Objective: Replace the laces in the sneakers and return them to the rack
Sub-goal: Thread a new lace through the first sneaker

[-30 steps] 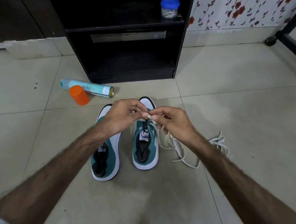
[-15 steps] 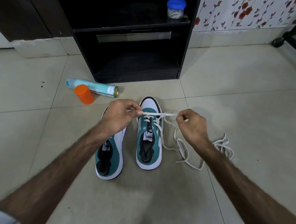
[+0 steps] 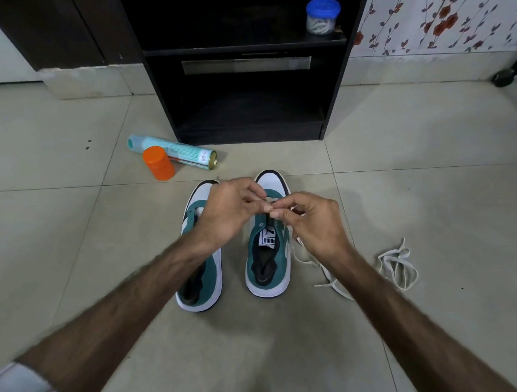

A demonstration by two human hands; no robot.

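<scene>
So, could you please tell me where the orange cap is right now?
In the head view, the orange cap sits on the floor tiles left of the sneakers, against the spray can lying before the black rack.

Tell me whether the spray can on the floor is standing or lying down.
Lying down. The spray can rests on its side on the floor tiles, metal base toward the sneakers, behind the orange cap.
</scene>
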